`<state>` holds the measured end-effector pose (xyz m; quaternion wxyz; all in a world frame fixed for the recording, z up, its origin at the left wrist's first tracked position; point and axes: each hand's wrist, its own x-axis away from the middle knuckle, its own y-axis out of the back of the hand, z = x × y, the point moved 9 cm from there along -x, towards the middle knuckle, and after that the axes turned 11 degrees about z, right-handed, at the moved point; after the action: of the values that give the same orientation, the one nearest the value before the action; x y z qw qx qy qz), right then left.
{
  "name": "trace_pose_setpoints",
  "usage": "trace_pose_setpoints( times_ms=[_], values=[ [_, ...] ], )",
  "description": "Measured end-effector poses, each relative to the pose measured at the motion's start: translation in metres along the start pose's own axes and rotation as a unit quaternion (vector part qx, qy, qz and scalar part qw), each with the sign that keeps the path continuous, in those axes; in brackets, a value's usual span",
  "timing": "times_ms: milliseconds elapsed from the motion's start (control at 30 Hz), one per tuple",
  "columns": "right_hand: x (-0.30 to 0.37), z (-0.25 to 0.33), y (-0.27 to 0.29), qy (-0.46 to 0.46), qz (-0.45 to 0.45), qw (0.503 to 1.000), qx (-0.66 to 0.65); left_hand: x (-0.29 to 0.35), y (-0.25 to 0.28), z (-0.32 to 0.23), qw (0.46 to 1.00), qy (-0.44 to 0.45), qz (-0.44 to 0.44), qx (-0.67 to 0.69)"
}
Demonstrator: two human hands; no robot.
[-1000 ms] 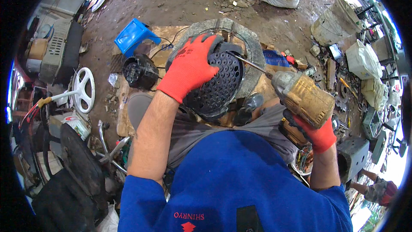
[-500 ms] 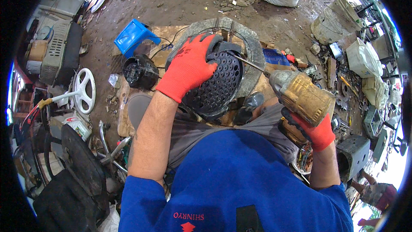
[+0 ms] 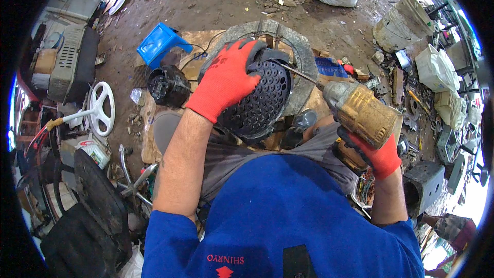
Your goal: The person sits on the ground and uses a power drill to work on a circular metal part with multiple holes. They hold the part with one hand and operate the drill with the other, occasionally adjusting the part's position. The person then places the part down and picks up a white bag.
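Between my knees a round black perforated cover [image 3: 262,95], dotted with rows of small holes, stands tilted. My left hand [image 3: 231,74], in a red glove with dark fingertips, grips its upper left side, with the thumb across its face. A worn yellow power drill [image 3: 363,110] is in my right hand [image 3: 373,152], which wears a matching glove and wraps round the handle. From its chuck a long thin bit [image 3: 301,74] reaches to the cover's upper right edge. Whether the tip sits in a screw cannot be made out. Behind the cover lies a grey stone-like ring [image 3: 303,51].
A blue plastic stool [image 3: 159,44] and a dark motor-like part [image 3: 167,86] are left of the cover. Farther left stands a white wheel [image 3: 102,109]. Scrap, buckets [image 3: 401,24] and a metal box [image 3: 424,183] crowd the right. Another person [image 3: 455,231] is at lower right.
My hands, the cover and the drill stay nearly in place, the drill shifting only slightly. The other person at lower right has changed posture.
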<state>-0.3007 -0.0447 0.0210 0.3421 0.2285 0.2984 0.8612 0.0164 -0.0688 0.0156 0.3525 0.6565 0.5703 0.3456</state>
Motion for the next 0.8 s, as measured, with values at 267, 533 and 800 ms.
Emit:
trace_pose_setpoints(
  times_ms=[267, 533, 800],
  values=[
    [-0.001, -0.001, 0.0, -0.006, -0.001, 1.0, 0.004, 0.001, 0.001, -0.003, 1.0, -0.001, 0.007, -0.005],
    [-0.006, -0.024, 0.008, -0.042, -0.073, 0.952, -0.295, 0.001, 0.002, -0.003, 1.0, -0.014, -0.003, 0.002],
    [-0.016, -0.02, 0.003, -0.107, -0.036, 0.914, -0.39, 0.002, 0.001, -0.005, 1.0, -0.021, 0.01, 0.02]
  ],
)
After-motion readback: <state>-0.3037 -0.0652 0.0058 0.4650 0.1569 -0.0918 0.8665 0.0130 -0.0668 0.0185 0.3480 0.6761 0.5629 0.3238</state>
